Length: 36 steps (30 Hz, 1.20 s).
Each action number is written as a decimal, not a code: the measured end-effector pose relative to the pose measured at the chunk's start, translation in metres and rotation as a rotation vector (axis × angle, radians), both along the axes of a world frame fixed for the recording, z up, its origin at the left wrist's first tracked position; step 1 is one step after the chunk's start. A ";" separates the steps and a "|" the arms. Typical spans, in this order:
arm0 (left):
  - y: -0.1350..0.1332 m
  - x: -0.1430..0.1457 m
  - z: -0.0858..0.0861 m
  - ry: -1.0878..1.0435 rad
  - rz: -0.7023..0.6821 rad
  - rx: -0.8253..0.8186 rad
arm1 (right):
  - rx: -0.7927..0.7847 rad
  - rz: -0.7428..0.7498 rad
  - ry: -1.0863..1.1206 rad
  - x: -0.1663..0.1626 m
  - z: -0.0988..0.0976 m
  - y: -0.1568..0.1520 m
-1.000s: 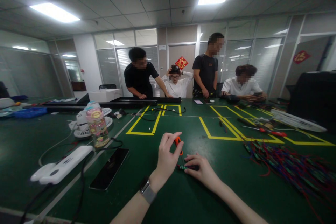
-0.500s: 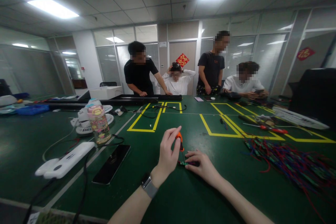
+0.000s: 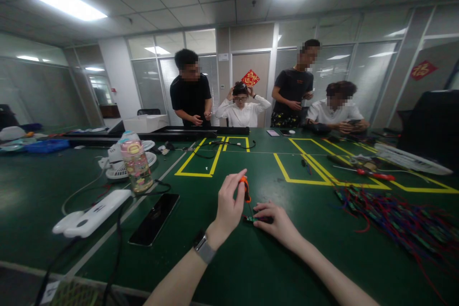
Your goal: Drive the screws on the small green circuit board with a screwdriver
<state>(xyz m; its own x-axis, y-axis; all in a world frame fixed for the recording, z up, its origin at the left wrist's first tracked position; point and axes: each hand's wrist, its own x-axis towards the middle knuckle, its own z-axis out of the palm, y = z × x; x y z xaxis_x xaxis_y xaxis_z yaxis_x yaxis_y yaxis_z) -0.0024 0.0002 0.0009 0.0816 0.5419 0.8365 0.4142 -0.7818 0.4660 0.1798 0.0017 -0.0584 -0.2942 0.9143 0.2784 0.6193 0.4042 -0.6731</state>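
Upright in my left hand (image 3: 229,201) is a screwdriver (image 3: 247,191) with an orange and black handle, its thin shaft pointing down. The tip meets a small green circuit board (image 3: 249,219) on the green table (image 3: 229,263). My right hand (image 3: 274,224) is closed on the board's right side, pressing it to the tabletop; its fingers hide part of the board. A watch with a grey band (image 3: 204,247) is on my left wrist.
Right of my hands lies a heap of wired circuit boards (image 3: 398,220), with a red screwdriver (image 3: 375,174) behind. On the left are a black phone (image 3: 154,220), a bottle (image 3: 136,167) and a white device (image 3: 93,214). Several people are across the table.
My hands stay nearly in place at the board. Across the table, the person in black at left has drawn their arm back, and the standing person at right has raised their hands.
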 end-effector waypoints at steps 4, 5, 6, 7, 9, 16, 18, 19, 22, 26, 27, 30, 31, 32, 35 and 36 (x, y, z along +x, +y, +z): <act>-0.001 0.001 0.000 -0.002 0.030 0.015 | -0.006 0.002 -0.002 0.000 0.001 -0.001; -0.001 0.002 0.000 0.000 0.034 0.020 | -0.011 0.001 -0.003 0.000 0.002 -0.001; -0.001 0.002 0.000 0.002 0.034 0.018 | -0.017 0.001 -0.003 0.000 0.003 -0.002; -0.002 0.003 0.000 0.007 0.031 0.011 | -0.022 0.002 -0.002 -0.001 0.004 -0.002; -0.002 0.003 -0.001 0.014 0.022 -0.013 | -0.022 0.002 0.000 -0.001 0.004 -0.003; -0.001 0.003 -0.004 0.016 0.044 -0.001 | -0.018 0.007 0.010 0.000 -0.002 0.001; -0.001 0.003 -0.004 0.023 0.027 -0.016 | -0.023 0.005 0.011 0.001 -0.004 0.002; 0.000 0.003 -0.005 0.027 0.020 -0.025 | -0.024 0.004 0.012 0.001 -0.005 0.002; 0.001 0.003 -0.006 0.031 0.023 -0.037 | -0.027 0.006 0.018 0.002 -0.005 0.002; 0.001 0.003 -0.005 0.041 0.033 -0.037 | -0.031 0.006 0.021 0.002 -0.005 0.001; 0.000 0.003 -0.004 0.042 0.032 -0.040 | -0.030 0.004 0.021 0.002 -0.004 0.001; 0.000 0.003 -0.004 0.042 0.024 -0.054 | -0.033 -0.001 0.024 0.001 -0.003 0.001; -0.001 0.003 -0.004 0.042 0.022 -0.057 | -0.035 -0.001 0.026 0.001 -0.003 0.000; -0.001 0.003 -0.004 0.041 0.019 -0.061 | -0.035 0.000 0.026 0.001 -0.003 0.000; 0.000 0.003 -0.005 0.036 0.013 -0.057 | -0.030 -0.002 0.027 0.001 -0.004 0.001; 0.000 0.003 -0.006 0.034 0.010 -0.052 | -0.028 -0.001 0.027 0.001 -0.004 0.001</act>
<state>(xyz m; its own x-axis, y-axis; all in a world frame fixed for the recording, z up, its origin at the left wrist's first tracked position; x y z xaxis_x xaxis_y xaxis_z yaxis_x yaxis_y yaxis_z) 0.0002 0.0006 -0.0046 0.1037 0.5852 0.8042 0.4382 -0.7528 0.4913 0.1809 0.0027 -0.0628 -0.2860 0.9221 0.2607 0.6010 0.3845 -0.7007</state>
